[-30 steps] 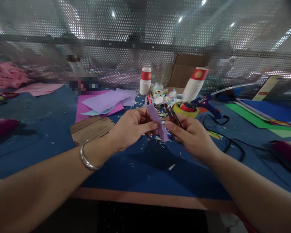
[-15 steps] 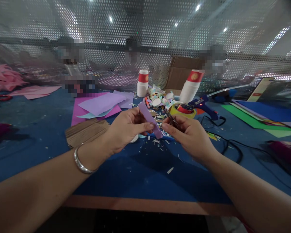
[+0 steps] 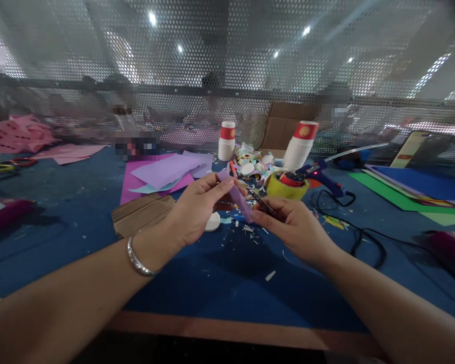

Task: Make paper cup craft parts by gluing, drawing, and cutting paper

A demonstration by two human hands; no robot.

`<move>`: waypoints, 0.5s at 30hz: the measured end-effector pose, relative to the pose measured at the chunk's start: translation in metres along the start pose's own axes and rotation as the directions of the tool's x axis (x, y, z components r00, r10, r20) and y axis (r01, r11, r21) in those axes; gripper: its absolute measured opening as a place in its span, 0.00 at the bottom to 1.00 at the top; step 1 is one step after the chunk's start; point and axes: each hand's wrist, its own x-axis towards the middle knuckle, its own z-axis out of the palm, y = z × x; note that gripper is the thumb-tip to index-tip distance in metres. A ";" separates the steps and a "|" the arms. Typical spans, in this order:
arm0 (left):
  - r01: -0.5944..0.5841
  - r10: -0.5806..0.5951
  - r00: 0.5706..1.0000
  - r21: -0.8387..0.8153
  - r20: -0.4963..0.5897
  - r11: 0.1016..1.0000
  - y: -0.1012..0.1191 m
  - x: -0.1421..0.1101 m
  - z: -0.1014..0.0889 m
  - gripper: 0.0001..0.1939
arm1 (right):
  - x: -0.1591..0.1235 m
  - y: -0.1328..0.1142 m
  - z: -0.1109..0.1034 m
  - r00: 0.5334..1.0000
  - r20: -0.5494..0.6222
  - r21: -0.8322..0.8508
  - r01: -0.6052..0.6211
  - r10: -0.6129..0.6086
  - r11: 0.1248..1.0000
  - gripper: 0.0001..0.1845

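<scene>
My left hand pinches a folded purple paper strip near its upper end, thumb on the near face. At the strip's lower end, the thumb of my right hand meets the paper. That same hand is closed round a slim, dark metal tool that looks like scissors, pointing up and left; its handles are hidden in the fingers. Below the strip, small paper scraps are strewn on the blue table. Beside my left hand lies a white disc.
Corrugated cardboard and purple sheets lie left. Stacked paper cups stand behind a scrap heap. A yellow tape roll, a blue glue gun with a looping black cable, and coloured sheets are on the right.
My left thumb has shifted up the purple strip to its upper part. My right hand has come in to touch the strip's lower end, tool still in its grip. The view has tilted slightly.
</scene>
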 end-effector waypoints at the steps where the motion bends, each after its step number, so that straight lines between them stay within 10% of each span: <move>1: 0.031 -0.030 0.999 -0.031 0.010 0.999 0.001 0.000 0.001 0.07 | 0.000 0.000 0.000 1.000 -0.005 0.009 0.000 0.000 1.000 0.21; 7: 0.194 -0.190 0.980 -0.061 0.065 0.979 0.002 -0.002 0.002 0.03 | -0.003 0.000 -0.001 1.000 -0.016 0.166 -0.009 0.012 0.986 0.25; 15: 0.116 -0.131 0.986 0.148 0.100 0.982 -0.002 -0.003 0.003 0.03 | -0.003 -0.005 0.000 0.989 0.071 0.313 -0.146 0.131 0.938 0.25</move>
